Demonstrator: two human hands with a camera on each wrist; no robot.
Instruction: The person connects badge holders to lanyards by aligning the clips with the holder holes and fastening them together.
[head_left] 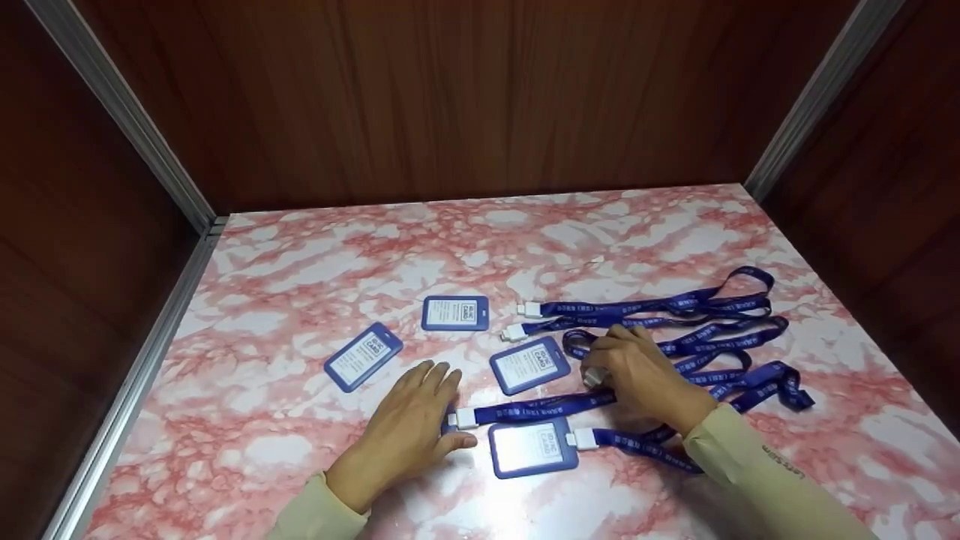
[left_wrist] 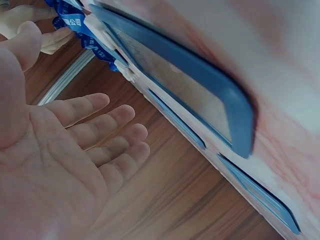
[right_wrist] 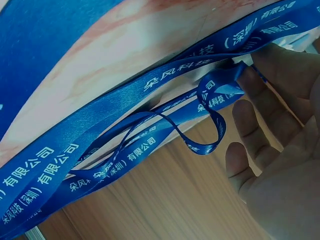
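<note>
My left hand (head_left: 409, 420) is spread beside a white clip (head_left: 466, 418) on a blue lanyard (head_left: 540, 409). It covers most of the blue-edged card holder (head_left: 448, 424) at that clip; in the left wrist view its palm (left_wrist: 55, 160) shows nothing held. My right hand (head_left: 637, 371) pinches another printed blue lanyard (right_wrist: 237, 72) between thumb and fingertips, with a pale clip (head_left: 595, 376) under the fingers. Just left of that clip lies a loose card holder (head_left: 529, 366). Nearer me, a card holder (head_left: 534, 450) is joined to a clip (head_left: 583, 439) and its lanyard.
Two more card holders lie further left, one slanted (head_left: 364, 357) and one level (head_left: 454, 313). Above the right hand, two lanyards end in white clips (head_left: 529, 308). Lanyard loops (head_left: 750, 285) spread over the right side. Wood panels (head_left: 480, 97) wall in the marbled table (head_left: 300, 255).
</note>
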